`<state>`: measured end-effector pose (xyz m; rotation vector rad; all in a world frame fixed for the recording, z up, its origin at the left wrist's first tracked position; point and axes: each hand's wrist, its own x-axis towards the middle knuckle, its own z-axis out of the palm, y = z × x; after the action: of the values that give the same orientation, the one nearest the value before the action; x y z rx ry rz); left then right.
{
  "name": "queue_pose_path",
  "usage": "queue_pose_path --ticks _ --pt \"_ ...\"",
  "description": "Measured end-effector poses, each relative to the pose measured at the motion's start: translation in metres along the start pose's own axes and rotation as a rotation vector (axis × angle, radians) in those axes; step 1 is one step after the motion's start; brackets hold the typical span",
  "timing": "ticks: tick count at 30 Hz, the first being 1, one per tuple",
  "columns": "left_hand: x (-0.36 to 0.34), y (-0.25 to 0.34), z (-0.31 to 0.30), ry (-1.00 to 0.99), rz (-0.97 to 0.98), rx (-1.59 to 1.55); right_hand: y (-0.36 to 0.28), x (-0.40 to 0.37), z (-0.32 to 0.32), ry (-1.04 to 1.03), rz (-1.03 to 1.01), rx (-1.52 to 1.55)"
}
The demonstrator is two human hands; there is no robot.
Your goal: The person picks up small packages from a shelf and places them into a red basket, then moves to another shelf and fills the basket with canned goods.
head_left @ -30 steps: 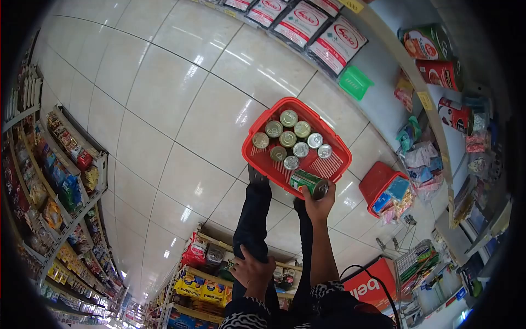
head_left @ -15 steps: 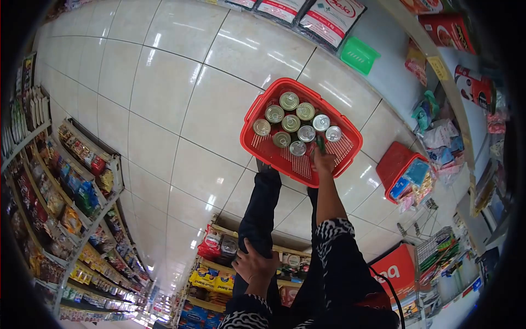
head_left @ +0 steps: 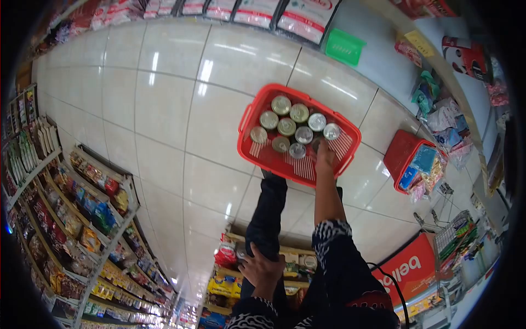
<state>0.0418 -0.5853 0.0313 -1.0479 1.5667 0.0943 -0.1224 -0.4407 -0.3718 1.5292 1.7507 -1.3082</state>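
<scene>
A red plastic basket (head_left: 262,159) stands on the floor in front of me. Several tin cans with pull-ring lids are grouped upright inside it, such as a silver can (head_left: 316,122) and a gold-topped can (head_left: 281,105). My right hand (head_left: 325,157) reaches in at the near right side, its fingers closed around a can (head_left: 316,143) at the edge of the group; the hand partly hides this can. Resting on my left knee (head_left: 265,222) is my left hand (head_left: 263,270), fingers spread and holding nothing.
Beyond the basket, a green plastic tray (head_left: 344,47) sits beside white-and-red packs (head_left: 304,19). A smaller red basket (head_left: 395,159) with packaged goods stands to the right. Stocked shelves (head_left: 82,230) line the left, with more packets (head_left: 224,286) behind my legs.
The can in my right hand, tilted with its green side showing before, now stands more upright against the others. My left hand stays on my knee. The whole view has shifted slightly.
</scene>
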Motion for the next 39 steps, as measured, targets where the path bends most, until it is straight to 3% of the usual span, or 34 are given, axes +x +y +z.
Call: queue_pose_path --ticks 2,3,4,5,7,9,12,14,18,20,21,23,27,29,31,32,33,38,39 --pt "0.001 0.001 0.002 0.017 -0.012 -0.016 0.038 0.045 -0.004 0.086 -0.035 -0.187" --pt "0.002 -0.001 0.002 0.007 0.005 0.009 -0.016 -0.015 -0.001 0.299 -0.08 -0.382" --pt "0.003 -0.006 0.011 0.057 0.031 0.013 -0.039 -0.05 0.005 0.421 -0.02 -0.304" --pt "0.007 -0.009 0.017 0.102 0.058 0.015 -0.058 -0.068 0.012 0.523 -0.134 -0.215" --pt "0.005 -0.006 -0.002 0.018 0.027 -0.1 -0.058 -0.065 0.019 0.293 -0.556 0.176" --pt "0.007 -0.005 -0.005 0.055 0.034 -0.092 -0.117 -0.119 0.039 0.224 -0.802 0.154" --pt "0.007 -0.006 -0.009 -0.006 0.021 -0.124 -0.23 -0.226 0.069 -0.072 -1.082 0.297" --pt "0.008 -0.01 -0.005 0.001 0.028 -0.126 -0.295 -0.267 0.092 -0.066 -1.497 0.31" --pt "0.008 -0.012 -0.001 0.08 0.049 -0.099 -0.425 -0.371 0.13 -0.014 -1.993 0.461" --pt "0.012 -0.015 0.005 0.088 0.055 -0.121 -0.471 -0.405 0.144 0.253 -2.199 0.269" --pt "0.014 -0.017 0.008 0.096 0.057 -0.141 -0.487 -0.421 0.147 0.245 -2.202 0.271" --pt "0.01 -0.021 0.0 0.086 0.061 -0.158 -0.509 -0.445 0.154 0.468 -2.135 -0.04" --pt "0.015 -0.023 -0.001 0.019 0.033 -0.24 -0.517 -0.443 0.17 0.376 -2.012 -0.198" --pt "0.017 -0.025 0.0 0.014 0.013 -0.258 -0.513 -0.435 0.169 0.251 -1.993 -0.113" --pt "0.013 -0.027 0.0 0.012 0.016 -0.303 -0.501 -0.406 0.175 0.16 -2.319 0.44" --pt "0.012 -0.027 0.001 -0.008 0.013 -0.299 -0.478 -0.407 0.155 0.381 -2.402 0.425" --pt "0.014 -0.027 0.004 -0.004 0.017 -0.314 -0.451 -0.403 0.138 0.367 -2.403 0.395" --pt "0.007 -0.024 0.002 -0.03 0.017 -0.237 -0.295 -0.357 0.05 -0.044 -2.145 0.071" --pt "0.007 -0.023 0.002 -0.048 0.016 -0.229 -0.261 -0.332 0.04 -0.267 -1.886 0.133"
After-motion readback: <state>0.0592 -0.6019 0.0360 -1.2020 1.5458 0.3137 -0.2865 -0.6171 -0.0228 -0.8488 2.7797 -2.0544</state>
